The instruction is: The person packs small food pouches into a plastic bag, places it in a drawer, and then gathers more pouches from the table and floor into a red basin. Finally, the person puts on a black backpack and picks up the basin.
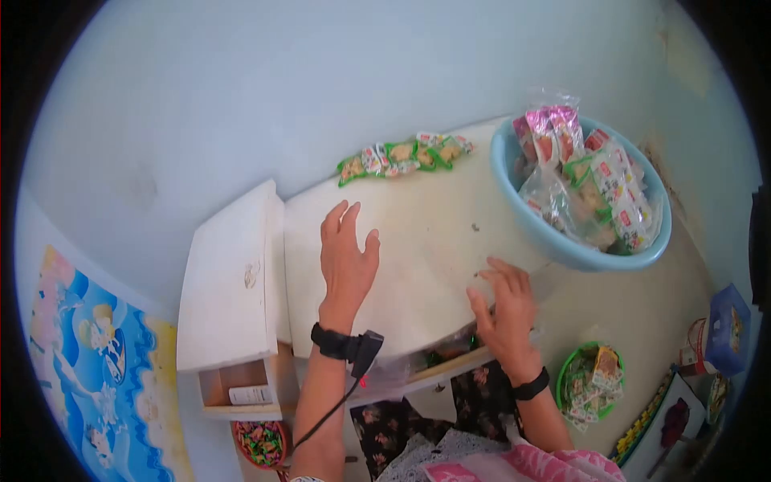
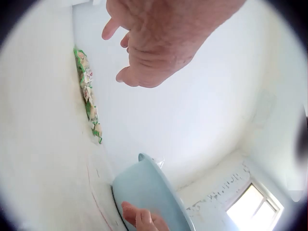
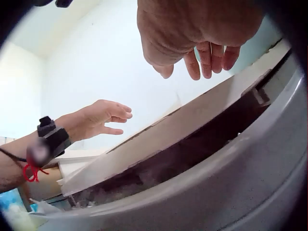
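Hovering flat and unclenched over the middle of the white desk top (image 1: 418, 233), the left hand (image 1: 347, 261) holds nothing, while the right hand (image 1: 504, 309), fingers loosely spread, rests at its front edge, seemingly a stiff, liftable lid best gripped there.

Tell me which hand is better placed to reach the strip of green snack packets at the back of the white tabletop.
Left, probably. The left hand hovers open over the white tabletop, its fingers pointing toward the strip of green snack packets. The right hand sits at the near edge, farther away, beside the blue basin.
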The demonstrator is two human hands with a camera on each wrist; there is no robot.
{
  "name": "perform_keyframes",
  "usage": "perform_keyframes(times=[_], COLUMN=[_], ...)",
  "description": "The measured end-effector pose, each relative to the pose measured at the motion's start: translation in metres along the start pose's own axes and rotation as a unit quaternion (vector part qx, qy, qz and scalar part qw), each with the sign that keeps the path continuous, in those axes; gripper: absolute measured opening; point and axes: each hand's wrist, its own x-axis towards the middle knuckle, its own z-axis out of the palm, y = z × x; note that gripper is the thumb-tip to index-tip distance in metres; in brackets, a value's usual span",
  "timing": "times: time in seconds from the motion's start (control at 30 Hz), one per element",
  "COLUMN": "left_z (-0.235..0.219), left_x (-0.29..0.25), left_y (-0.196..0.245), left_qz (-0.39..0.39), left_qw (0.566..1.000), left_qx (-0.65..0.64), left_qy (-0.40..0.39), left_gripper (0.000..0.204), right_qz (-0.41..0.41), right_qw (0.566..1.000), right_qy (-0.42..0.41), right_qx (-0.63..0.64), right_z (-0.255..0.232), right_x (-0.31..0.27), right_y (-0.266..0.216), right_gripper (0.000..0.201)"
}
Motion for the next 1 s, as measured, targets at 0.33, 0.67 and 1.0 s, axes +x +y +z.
perform_keyframes(times=[0.33,0.67,1.0], left_z=[0.11,0.174,0.105], left_x=[0.132,0.181,0.117], left_y=[-0.035,-0.027,0.006], left_qz=[0.075,0.03,0.072], left_qw=[0.988,0.961,0.936], left_qx=[0.081,0.16,0.146], left_qy=[-0.108,-0.225,-0.313], left_gripper=[0.074,0.071,0.072], right_qz=[0.003,0.01,-0.002], right_qw=[0.996,0.993,0.995], right_qy=[-0.073,-0.096,-0.086], right_qx=[0.051,0.068,0.057], right_z=[-0.004,-0.003,-0.004], right_x=[0.012,0.018,0.009], right_y=[0.026,0.026,0.03], right_gripper=[0.053,0.06,0.064])
